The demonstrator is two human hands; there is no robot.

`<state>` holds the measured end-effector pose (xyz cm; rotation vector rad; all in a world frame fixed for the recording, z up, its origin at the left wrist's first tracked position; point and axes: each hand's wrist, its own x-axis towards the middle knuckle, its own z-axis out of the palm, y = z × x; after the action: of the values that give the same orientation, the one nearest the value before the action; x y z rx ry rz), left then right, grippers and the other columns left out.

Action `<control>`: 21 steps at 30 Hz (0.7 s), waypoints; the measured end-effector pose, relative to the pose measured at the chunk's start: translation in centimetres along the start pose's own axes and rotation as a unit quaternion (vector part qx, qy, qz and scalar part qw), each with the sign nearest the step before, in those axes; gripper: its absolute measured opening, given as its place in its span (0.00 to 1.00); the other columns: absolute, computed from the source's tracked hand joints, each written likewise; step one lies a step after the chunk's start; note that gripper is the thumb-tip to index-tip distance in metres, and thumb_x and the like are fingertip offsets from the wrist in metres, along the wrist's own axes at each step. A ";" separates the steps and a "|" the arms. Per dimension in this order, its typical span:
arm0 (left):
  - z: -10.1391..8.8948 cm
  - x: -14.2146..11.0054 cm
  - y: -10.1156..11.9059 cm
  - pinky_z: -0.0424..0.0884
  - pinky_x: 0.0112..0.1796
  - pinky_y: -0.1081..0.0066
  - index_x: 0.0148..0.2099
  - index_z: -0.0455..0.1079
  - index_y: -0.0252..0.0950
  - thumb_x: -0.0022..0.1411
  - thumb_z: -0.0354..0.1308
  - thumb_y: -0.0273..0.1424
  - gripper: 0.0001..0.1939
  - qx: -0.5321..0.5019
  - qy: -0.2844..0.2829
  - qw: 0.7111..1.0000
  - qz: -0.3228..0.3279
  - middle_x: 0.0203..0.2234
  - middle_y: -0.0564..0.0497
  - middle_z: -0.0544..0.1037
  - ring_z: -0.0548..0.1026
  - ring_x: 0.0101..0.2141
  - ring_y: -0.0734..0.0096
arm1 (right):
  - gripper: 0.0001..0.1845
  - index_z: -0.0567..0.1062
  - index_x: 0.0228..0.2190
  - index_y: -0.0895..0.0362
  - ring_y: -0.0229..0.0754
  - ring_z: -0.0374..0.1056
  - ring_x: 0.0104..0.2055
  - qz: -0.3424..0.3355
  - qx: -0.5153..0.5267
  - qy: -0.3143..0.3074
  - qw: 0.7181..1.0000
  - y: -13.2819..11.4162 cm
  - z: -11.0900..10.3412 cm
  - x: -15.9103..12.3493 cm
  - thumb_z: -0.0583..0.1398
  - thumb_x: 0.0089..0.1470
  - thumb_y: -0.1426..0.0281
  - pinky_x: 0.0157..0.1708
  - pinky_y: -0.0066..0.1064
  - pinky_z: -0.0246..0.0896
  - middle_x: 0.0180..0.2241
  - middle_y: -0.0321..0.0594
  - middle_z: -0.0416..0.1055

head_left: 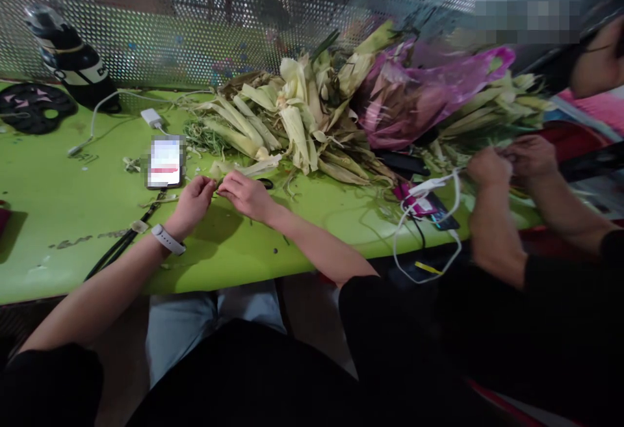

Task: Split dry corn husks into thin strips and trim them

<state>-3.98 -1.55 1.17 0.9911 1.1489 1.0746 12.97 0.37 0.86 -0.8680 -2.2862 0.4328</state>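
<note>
My left hand, with a white band on its wrist, has thumb and fingers pinched together above the green tabletop. My right hand is pinched the same way, its fingertips almost meeting the left ones. A small greenish scrap seems to lie between the fingertips, too small to name. Just behind my hands, a pile of pale corn husks spreads over the table, with a few loose pieces close to my fingers. Beside my left hand stands a lit phone.
A pink plastic bag lies against the husks. At right, another person's hands work near tangled white cables and a power bank. A dark bottle and a white charger are at left. Perforated metal backs the table.
</note>
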 end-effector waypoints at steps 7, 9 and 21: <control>-0.7 -0.3 1.5 0.51 0.17 0.81 0.31 0.62 0.37 0.62 0.60 0.28 0.09 -0.145 -0.019 0.989 0.035 0.17 0.60 0.58 0.56 0.16 0.84 | 0.26 0.70 0.25 0.58 0.33 0.64 0.25 0.255 0.319 -0.018 0.913 0.8 -1.5 0.8 0.56 0.59 0.47 0.22 0.26 0.56 0.27 0.39 0.70; -0.7 -0.5 1.7 0.51 0.17 0.82 0.32 0.61 0.37 0.61 0.61 0.27 0.10 -0.178 -0.041 0.983 0.025 0.17 0.61 0.57 0.55 0.16 0.84 | 0.24 0.72 0.30 0.58 0.31 0.63 0.23 0.297 0.420 -0.028 0.857 1.2 -1.4 1.0 0.58 0.58 0.48 0.19 0.25 0.53 0.30 0.39 0.71; 0.3 -1.2 0.9 0.50 0.17 0.82 0.34 0.66 0.34 0.60 0.62 0.33 0.09 -0.034 -0.144 0.988 -0.032 0.18 0.60 0.57 0.53 0.16 0.85 | 0.21 0.74 0.31 0.59 0.28 0.57 0.16 0.236 0.504 0.101 0.825 0.5 -1.6 1.3 0.64 0.52 0.52 0.15 0.22 0.57 0.16 0.27 0.62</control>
<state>-3.87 -2.53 2.29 1.0118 0.8962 0.8808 13.56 1.73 2.30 -0.8094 -1.2786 1.5053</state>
